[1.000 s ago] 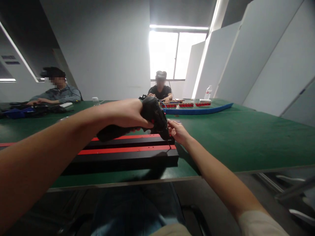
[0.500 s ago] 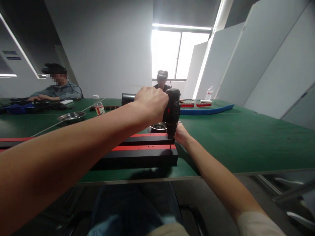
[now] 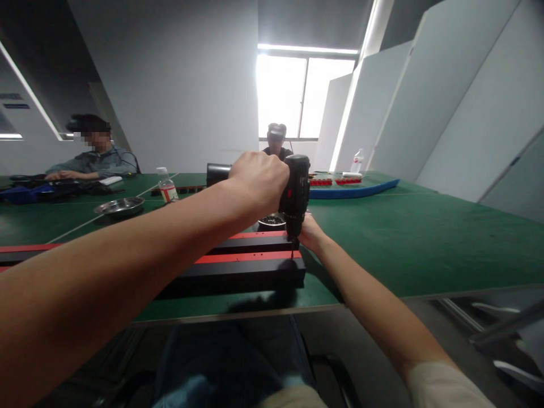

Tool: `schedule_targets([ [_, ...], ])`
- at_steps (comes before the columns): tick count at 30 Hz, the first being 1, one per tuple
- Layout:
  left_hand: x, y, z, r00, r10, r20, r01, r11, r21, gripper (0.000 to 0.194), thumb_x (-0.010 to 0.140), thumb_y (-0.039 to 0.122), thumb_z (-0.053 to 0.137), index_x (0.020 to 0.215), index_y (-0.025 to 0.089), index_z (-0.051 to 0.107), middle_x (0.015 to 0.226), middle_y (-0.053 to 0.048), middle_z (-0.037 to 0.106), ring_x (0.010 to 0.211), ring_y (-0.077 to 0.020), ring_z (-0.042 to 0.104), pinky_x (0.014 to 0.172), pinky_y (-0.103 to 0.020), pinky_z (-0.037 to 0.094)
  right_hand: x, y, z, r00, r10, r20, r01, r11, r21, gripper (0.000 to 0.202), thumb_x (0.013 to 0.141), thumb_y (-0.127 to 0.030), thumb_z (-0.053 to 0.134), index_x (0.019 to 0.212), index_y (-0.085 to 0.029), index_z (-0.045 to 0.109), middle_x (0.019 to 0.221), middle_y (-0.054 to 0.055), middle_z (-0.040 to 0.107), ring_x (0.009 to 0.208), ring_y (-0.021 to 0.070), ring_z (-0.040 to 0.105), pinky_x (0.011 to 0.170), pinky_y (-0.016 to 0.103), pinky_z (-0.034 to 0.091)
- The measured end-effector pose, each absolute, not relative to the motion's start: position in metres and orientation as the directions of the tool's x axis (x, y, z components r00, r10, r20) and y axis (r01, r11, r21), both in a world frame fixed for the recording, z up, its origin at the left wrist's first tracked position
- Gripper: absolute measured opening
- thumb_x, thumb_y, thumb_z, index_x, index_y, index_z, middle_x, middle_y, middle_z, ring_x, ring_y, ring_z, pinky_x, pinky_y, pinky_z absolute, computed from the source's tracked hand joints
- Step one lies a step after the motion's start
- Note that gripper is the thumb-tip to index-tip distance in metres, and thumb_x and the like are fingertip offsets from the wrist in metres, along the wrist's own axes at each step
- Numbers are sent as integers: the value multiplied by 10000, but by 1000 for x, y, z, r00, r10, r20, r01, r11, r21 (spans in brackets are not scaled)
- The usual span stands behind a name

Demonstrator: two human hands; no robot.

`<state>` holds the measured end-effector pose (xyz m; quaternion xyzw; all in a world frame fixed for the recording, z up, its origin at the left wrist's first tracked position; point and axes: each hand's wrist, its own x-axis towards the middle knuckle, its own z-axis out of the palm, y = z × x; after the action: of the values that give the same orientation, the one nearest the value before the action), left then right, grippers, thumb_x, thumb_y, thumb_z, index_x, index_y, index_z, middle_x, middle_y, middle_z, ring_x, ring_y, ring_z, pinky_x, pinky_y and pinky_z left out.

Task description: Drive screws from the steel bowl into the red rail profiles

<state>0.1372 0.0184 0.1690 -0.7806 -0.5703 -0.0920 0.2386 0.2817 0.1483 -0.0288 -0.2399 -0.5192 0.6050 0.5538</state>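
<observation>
My left hand (image 3: 260, 180) is wrapped round the handle of a black power drill (image 3: 296, 190), which is held upright with its bit pointing down. The bit's tip meets the red strip on the right end of the nearer black bar (image 3: 255, 271). A second black bar with a red strip (image 3: 263, 242) lies just behind it. My right hand (image 3: 311, 231) is beside the drill's front end, near the far bar's right end; its fingers are mostly hidden behind the drill. Behind the bars sits a metal bowl of small dark screws (image 3: 272, 221).
On the green table (image 3: 403, 243) stand a metal dish (image 3: 119, 207) and a bottle (image 3: 167, 186) to the left. A long blue piece (image 3: 357, 192), red parts (image 3: 348, 181) and another bottle (image 3: 357, 162) are farther back. Two people sit across the table.
The whole view has shifted slightly. The drill and both hands keep nearly the same place against the bars, with the bit still on the nearer red strip.
</observation>
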Motion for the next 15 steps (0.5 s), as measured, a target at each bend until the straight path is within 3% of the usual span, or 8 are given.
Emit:
schedule_targets([
  [7, 133, 14, 168, 327, 856, 401, 940, -254, -227, 322, 708, 226, 750, 1001, 93, 755, 902, -194, 704, 959, -356, 657, 800, -402, 432, 281, 143, -25, -298, 909, 292, -447, 137, -884, 204, 853, -323, 733, 1020, -206, 749, 1064, 63, 767, 970, 212, 706, 785, 306, 592],
  [11, 125, 12, 166, 353, 846, 399, 931, -277, -237, 360, 762, 307, 708, 1033, 73, 748, 928, -243, 706, 924, -359, 663, 770, -418, 445, 283, 145, -24, -300, 924, 236, -418, 95, -904, 189, 858, -336, 722, 982, -196, 744, 1034, 70, 770, 946, 227, 708, 738, 307, 591],
  [15, 115, 10, 164, 297, 883, 363, 951, -239, -197, 433, 702, 393, 749, 1039, 121, 761, 929, -218, 716, 896, -350, 665, 757, -414, 453, 287, 151, -23, -355, 917, 180, -387, 30, -921, 213, 869, -364, 704, 979, -183, 733, 991, 79, 764, 880, 211, 702, 700, 294, 579],
])
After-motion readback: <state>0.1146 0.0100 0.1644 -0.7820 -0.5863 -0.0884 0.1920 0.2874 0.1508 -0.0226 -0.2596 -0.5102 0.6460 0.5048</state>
